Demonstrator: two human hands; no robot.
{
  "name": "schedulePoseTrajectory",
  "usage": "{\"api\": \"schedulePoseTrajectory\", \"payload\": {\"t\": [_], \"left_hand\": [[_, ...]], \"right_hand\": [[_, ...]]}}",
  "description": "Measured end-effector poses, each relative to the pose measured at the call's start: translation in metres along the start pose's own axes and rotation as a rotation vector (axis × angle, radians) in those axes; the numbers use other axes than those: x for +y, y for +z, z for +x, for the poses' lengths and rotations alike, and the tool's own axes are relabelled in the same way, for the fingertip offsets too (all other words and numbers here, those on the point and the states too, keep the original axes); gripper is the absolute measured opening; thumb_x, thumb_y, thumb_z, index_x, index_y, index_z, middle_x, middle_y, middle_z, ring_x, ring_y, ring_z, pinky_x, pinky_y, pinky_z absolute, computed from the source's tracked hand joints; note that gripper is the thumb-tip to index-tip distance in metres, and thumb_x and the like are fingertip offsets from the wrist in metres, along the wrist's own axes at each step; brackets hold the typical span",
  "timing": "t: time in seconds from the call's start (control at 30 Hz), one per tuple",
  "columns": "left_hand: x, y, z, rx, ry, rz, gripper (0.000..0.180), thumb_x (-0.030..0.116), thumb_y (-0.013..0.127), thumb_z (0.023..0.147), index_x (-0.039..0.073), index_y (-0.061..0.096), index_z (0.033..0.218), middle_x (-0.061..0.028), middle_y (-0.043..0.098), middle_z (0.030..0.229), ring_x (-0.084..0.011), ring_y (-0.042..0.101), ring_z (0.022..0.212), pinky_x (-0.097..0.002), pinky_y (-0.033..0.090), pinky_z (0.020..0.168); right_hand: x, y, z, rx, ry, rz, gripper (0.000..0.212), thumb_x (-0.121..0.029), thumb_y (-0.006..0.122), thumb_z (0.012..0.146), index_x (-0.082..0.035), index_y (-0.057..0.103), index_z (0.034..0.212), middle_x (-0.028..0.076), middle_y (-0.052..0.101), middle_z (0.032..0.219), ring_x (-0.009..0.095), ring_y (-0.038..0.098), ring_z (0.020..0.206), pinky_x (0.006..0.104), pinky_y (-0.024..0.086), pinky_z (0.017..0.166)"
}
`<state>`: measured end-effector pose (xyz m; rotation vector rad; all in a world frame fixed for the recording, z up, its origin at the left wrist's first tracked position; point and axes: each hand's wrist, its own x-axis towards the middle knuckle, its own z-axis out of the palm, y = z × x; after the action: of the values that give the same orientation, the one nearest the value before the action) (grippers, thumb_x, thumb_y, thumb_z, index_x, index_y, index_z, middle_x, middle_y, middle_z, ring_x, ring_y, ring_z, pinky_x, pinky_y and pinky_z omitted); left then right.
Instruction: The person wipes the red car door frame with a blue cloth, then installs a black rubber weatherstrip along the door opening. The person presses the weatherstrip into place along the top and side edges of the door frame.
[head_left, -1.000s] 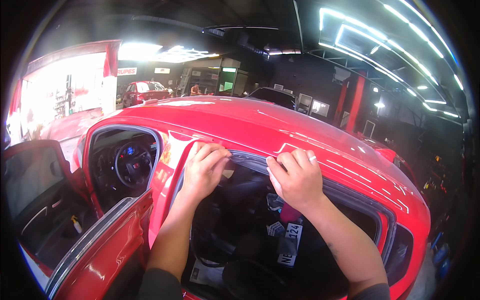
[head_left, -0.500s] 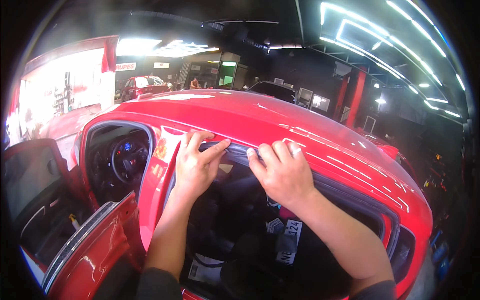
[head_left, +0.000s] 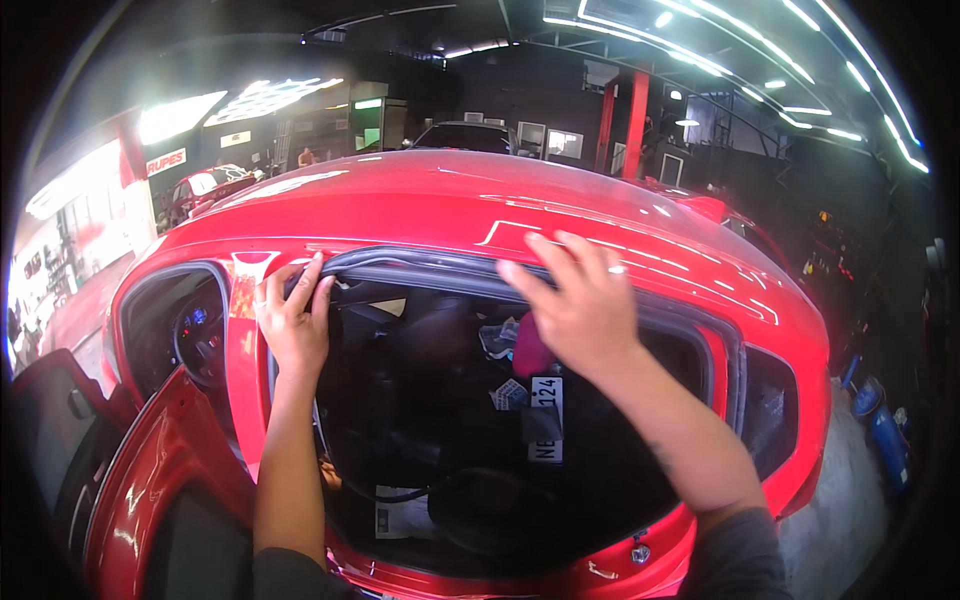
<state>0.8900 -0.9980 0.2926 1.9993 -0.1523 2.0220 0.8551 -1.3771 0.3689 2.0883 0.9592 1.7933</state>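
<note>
A black rubber door seal (head_left: 430, 262) runs along the upper edge of the rear door opening of a red car (head_left: 400, 215). At the opening's upper front corner, my left hand (head_left: 293, 318) has its fingers closed on the seal, the fingertips against the frame. Between my hands the seal bows slightly and shows a gap along part of its length. My right hand (head_left: 590, 320) is raised farther right, fingers spread and a little blurred. Its thumb tip is close to the seal; whether it touches cannot be made out.
The swung-out rear door (head_left: 170, 490) stands at my lower left, beside the front door (head_left: 60, 430). Inside the dark cabin lie a licence plate (head_left: 546, 440) and papers (head_left: 402, 515). A blue cylinder (head_left: 886, 440) stands on the floor at right.
My view has shifted, showing more of the opening. My left hand has moved forward along the seal to the corner, widening the space between my hands. My right hand's fingers have spread and lifted.
</note>
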Motion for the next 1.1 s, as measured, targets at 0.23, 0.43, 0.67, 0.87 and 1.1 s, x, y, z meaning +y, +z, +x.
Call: {"api": "schedulePoseTrajectory", "payload": {"t": [0.23,0.43,0.67,0.87,1.1], "left_hand": [[-0.008,0.01,-0.014,0.001,-0.13,-0.128,0.05,0.014,0.092,0.09,0.016,0.081,0.138,-0.0111,0.071,0.118,-0.0341,0.067,0.112,-0.0479,0.052,0.102],[0.004,0.01,-0.015,0.046,-0.115,-0.014,0.048,0.015,0.087,0.098,0.013,0.076,0.144,-0.0182,0.067,0.133,-0.0372,0.065,0.123,-0.0514,0.052,0.108],[0.068,-0.085,-0.155,-0.115,-0.205,-0.049,0.036,0.009,0.08,0.097,0.001,0.073,0.131,-0.016,0.072,0.128,-0.0388,0.062,0.13,-0.0548,0.044,0.119],[0.155,-0.258,-0.348,-0.657,-0.572,-0.08,0.034,0.014,0.083,0.091,0.012,0.079,0.125,-0.0141,0.068,0.125,-0.0367,0.061,0.123,-0.0501,0.048,0.109],[0.26,-0.461,-0.472,-0.726,-1.054,0.295,0.036,0.012,0.087,0.09,0.011,0.079,0.125,-0.0135,0.075,0.114,-0.0323,0.074,0.107,-0.0458,0.058,0.1]], "right_hand": [[0.074,-0.037,-0.075,0.098,0.055,-0.013,0.03,-0.019,0.089,0.085,-0.026,0.084,0.114,-0.002,0.077,0.132,0.026,0.07,0.118,0.0475,0.05,0.088],[0.058,-0.035,-0.086,0.048,0.167,-0.059,0.033,-0.016,0.08,0.086,-0.022,0.081,0.119,0.003,0.073,0.142,0.03,0.068,0.123,0.0534,0.051,0.098],[-0.136,-0.065,-0.202,-0.146,0.401,0.48,0.058,-0.015,0.083,0.087,-0.021,0.072,0.144,0.018,0.063,0.149,0.04,0.065,0.133,0.0544,0.052,0.105],[-0.261,-0.159,-0.383,-0.658,0.729,1.056,0.055,-0.014,0.085,0.091,-0.009,0.072,0.144,0.023,0.064,0.149,0.047,0.063,0.135,0.0551,0.049,0.118],[-0.179,-0.221,-0.376,-0.955,1.06,1.685,0.021,-0.003,0.078,0.1,0.003,0.081,0.12,0.014,0.082,0.108,0.022,0.078,0.101,0.0378,0.06,0.095]]}}
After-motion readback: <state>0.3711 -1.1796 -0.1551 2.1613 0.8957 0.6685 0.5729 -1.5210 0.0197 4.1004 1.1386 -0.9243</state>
